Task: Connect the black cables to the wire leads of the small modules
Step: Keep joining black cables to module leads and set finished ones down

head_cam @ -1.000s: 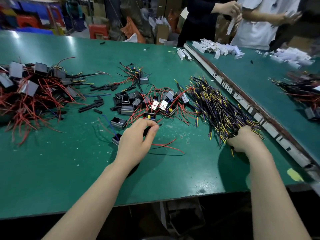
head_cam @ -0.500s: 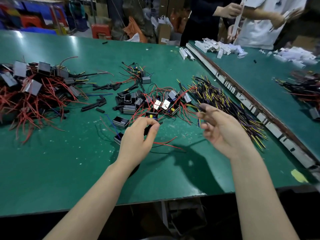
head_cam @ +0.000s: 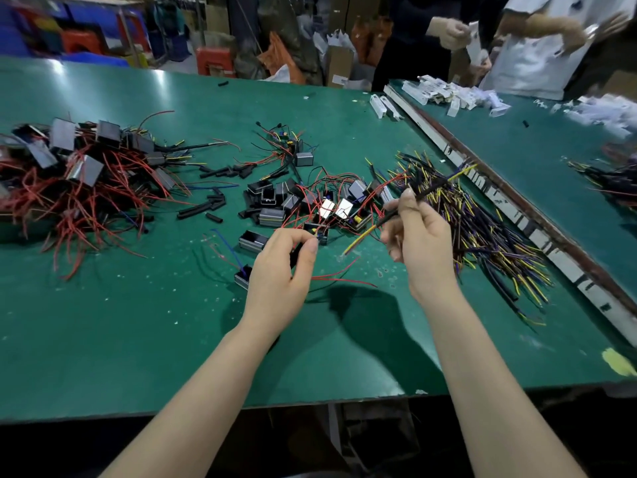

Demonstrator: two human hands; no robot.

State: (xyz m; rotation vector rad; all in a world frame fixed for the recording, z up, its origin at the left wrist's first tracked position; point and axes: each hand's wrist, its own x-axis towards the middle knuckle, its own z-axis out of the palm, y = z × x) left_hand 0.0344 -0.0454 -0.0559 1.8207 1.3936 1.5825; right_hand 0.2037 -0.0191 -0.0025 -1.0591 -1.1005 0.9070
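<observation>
Right hand [head_cam: 418,243] fingers pinching black cable [head_cam: 429,188] mid-sleeve, lifted at 3 o'clock of module pile [head_cam: 310,205]. Left hand [head_cam: 281,270] fingers clamped on small module [head_cam: 320,232] with red leads [head_cam: 339,277]. Cable looks light, floppy (stripped yellow tips probably bend easily), so grip sleeve near end.

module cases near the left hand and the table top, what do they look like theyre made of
Module cases: likely brushed aluminium, judging by the grey ribbed sides with bright glare; their dark ends look like plastic. Table top: a matte green mat, perhaps rubber, showing soft sheen and pale scuffs.
</observation>
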